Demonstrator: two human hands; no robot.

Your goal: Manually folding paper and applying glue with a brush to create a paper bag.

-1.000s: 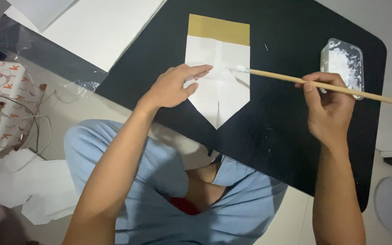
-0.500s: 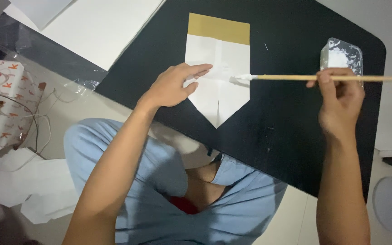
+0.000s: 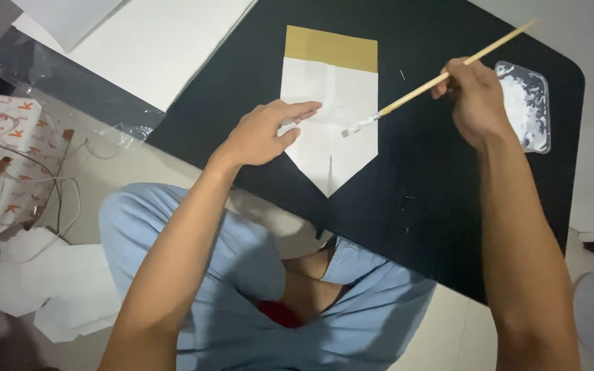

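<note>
Clutter at far left of frame: a patterned box (image 3: 1, 130) w/ thin wires (image 3: 56, 199) trailing off it, and crumpled white sheets (image 3: 49, 288) at lower left, all soft, loose stuff. Upper left holds flat white boards (image 3: 152, 48), matte and stiff-looking.

Left hand (image 3: 262, 134), centre-left, lies flat and unclenched, fingers spread onto the paper (image 3: 331, 103), pressing its left edge down, not gripping. Paper sits upper centre on the black surface (image 3: 448, 220): white, creased down the middle, lower end folded to a point, tan band across the top. Prob. very light and thin, easily shifted or wrinkled, limp once wet, so holding it by a flat palm near the edge suits it better than a pinch.

Brush (image 3: 441, 77) runs from centre to upper right: slim pale wooden stick, rigid, light, white-coated tip touching the paper's right part. Right hand (image 3: 476, 99) is closed round the shaft abt mid-length, pencil-style; that's the natural hold, away from the wet end.

Tray (image 3: 527, 103), just right of that hand, is a clear shallow plastic one smeared w/ white paste, likely sticky and flimsy.
</note>
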